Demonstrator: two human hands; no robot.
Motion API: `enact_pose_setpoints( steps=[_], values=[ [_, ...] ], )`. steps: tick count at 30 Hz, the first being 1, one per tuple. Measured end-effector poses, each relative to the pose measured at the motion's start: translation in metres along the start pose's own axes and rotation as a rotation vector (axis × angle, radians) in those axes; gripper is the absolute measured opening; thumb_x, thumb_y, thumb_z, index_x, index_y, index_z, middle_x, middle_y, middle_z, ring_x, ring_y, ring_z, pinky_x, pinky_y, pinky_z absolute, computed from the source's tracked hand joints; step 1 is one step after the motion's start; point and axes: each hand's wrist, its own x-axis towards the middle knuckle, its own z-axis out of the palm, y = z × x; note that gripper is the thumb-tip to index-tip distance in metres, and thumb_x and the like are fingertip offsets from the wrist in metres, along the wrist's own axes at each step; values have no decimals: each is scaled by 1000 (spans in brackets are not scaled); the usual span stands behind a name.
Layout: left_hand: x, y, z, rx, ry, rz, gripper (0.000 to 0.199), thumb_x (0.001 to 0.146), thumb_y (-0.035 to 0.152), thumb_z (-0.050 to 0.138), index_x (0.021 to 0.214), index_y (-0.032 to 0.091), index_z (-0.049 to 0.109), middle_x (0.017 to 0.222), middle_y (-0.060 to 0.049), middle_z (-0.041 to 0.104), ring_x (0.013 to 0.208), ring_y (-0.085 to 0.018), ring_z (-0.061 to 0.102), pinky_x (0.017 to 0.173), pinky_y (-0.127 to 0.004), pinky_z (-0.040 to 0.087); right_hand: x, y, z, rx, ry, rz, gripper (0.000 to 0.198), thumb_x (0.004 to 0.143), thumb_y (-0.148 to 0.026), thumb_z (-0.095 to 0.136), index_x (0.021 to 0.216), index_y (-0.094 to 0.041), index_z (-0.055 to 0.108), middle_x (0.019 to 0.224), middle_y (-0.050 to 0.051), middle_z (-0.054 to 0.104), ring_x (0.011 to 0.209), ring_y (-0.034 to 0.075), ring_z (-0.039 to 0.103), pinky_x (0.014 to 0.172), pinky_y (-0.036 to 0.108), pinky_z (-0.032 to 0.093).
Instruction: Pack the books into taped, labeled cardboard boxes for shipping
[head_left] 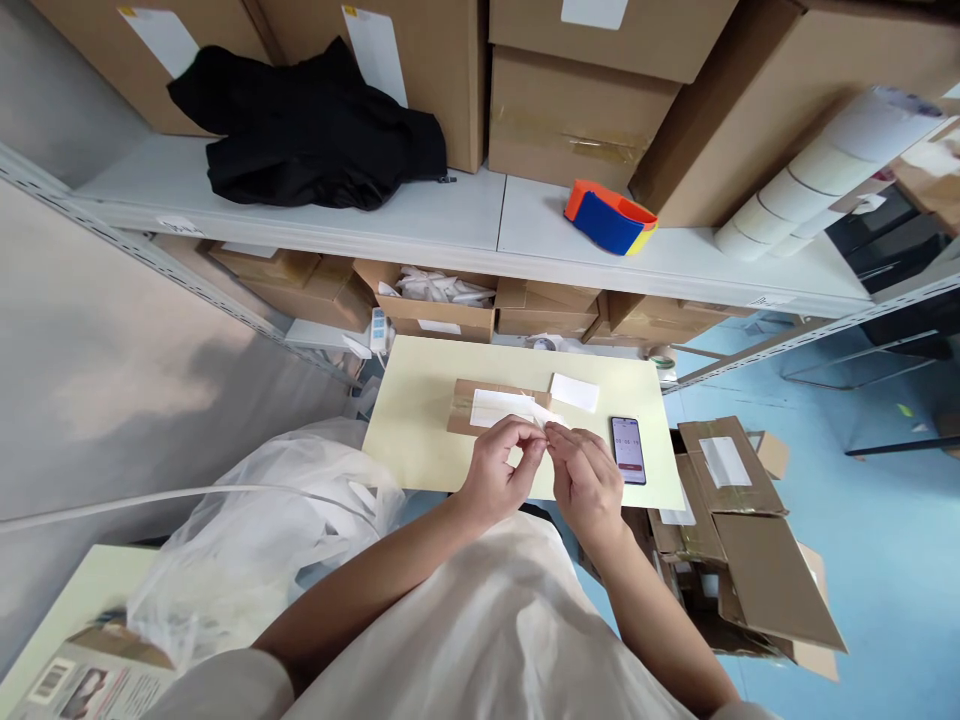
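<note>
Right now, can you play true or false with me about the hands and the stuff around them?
1. The left hand and right hand are close together. True.
2. The phone lies on the floor. False: it lies on the table.
3. The cardboard box near the hands has a white label. True.
4. The black cloth hangs off a chair. False: it lies on the shelf.
5. Both hands wear gloves. False: they are bare.

Black garment (pixel 322 135), blue-and-orange band (pixel 604 220) and white rolls (pixel 817 170) on the pale shelf (pixel 517 215), cardboard boxes (pixel 577 115) behind.
</note>
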Motion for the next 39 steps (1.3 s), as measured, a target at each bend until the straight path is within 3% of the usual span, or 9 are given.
enact_pose_setpoints(
  steps=[8,20,24,28,34,39],
  values=[
    [2,1,-1,-45,-12,-25,10,86,24,53,81,18,60,77,-4,62,72,-14,58,67,-27,47,-1,3,0,-47,-34,-27,31,90,-10,49,118,-22,57,108,9,71,99,19,67,89,35,49],
    [4,0,-8,107,-5,-17,11,84,15,53,74,18,57,69,-1,59,64,-11,54,61,-24,45,-1,5,1,-115,-159,-82,34,93,-11,44,125,-17,54,115,12,68,107,20,63,95,38,44],
    [6,-4,-9,106,3,20,10,86,15,52,77,18,56,72,-2,59,66,-12,54,62,-24,45,6,4,3,-29,-111,-54,33,90,-10,48,121,-18,57,109,11,70,100,20,66,89,37,49],
    [6,-7,-10,75,8,67,10,87,16,50,79,18,57,74,-3,59,71,-13,57,66,-25,47,15,3,2,167,-91,14,26,88,-12,54,111,-20,63,100,9,73,93,19,68,79,33,55],
    [5,-12,-12,89,-3,157,12,89,16,48,82,18,57,77,-3,60,76,-14,59,68,-26,48,18,1,-4,368,-182,227,21,88,-18,55,104,-24,67,99,4,73,93,18,69,80,31,57],
    [4,-16,-10,159,-15,207,14,91,17,44,87,19,57,81,-5,62,80,-16,60,70,-29,49,17,-6,-4,467,-182,424,19,86,-20,57,100,-23,69,99,4,73,94,19,69,82,30,56]
  ],
)
